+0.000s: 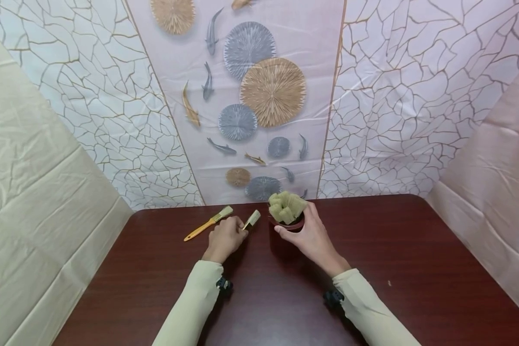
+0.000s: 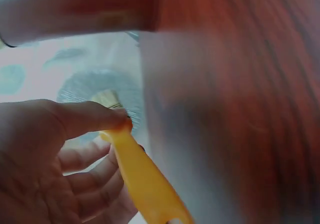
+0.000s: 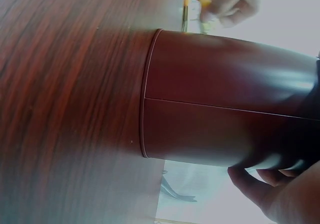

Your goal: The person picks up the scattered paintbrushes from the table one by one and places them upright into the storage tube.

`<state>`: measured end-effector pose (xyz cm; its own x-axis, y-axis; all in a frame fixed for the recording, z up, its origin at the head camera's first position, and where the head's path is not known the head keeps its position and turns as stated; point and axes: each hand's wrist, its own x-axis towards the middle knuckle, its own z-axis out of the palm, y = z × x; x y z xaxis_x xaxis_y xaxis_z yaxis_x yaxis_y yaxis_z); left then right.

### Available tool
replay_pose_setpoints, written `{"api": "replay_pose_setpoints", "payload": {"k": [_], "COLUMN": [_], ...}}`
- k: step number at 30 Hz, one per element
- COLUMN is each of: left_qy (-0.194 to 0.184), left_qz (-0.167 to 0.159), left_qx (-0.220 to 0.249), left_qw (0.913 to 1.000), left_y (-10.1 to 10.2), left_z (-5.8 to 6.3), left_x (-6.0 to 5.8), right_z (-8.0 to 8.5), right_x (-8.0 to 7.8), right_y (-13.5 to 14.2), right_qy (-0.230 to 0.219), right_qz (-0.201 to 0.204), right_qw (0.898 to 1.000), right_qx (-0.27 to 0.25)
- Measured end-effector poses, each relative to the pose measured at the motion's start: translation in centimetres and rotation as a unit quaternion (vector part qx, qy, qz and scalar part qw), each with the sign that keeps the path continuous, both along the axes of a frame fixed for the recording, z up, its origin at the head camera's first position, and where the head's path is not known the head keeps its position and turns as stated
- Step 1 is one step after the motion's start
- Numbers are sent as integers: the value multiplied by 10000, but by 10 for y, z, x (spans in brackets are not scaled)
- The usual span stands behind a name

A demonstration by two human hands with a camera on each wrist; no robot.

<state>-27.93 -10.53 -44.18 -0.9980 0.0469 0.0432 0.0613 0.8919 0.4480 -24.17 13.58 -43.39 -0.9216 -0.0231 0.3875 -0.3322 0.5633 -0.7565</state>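
In the head view my left hand (image 1: 226, 235) pinches a paintbrush (image 1: 253, 218) with pale bristles. Its yellow handle shows in the left wrist view, with the thumb laid near the bristle end. A second paintbrush (image 1: 200, 231) lies on the table to the left of that hand. My right hand (image 1: 313, 238) grips the upper part of a dark red round container (image 3: 215, 98), which stands upright on the table. Bunched pale yellow-green material (image 1: 287, 207) fills its mouth and sticks up above the rim; what is inside lower down is hidden.
The dark red-brown wooden table (image 1: 259, 307) reaches back to a patterned cloth (image 1: 259, 158) hung behind it. Pale creased cloths stand along the left (image 1: 34, 216) and right sides. A tiny light speck (image 1: 389, 283) lies on the table at the right.
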Motion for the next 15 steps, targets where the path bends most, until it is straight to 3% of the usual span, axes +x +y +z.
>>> {"api": "replay_pose_setpoints", "payload": {"k": [6,15], "left_qy": [770,1495], "left_qz": [-136,-399], "left_qx": [505,1445], "left_qw": [9957,9773], "left_y": [4,9], "left_z": [25,66], "left_x": [10,31], "right_z": [2,1], "right_x": [1,0], "right_y": [1,-1], "right_qy": [-35,18], "right_qz": [-45,-19], "right_qw": [10000,10000], "right_qx": [33,52]}}
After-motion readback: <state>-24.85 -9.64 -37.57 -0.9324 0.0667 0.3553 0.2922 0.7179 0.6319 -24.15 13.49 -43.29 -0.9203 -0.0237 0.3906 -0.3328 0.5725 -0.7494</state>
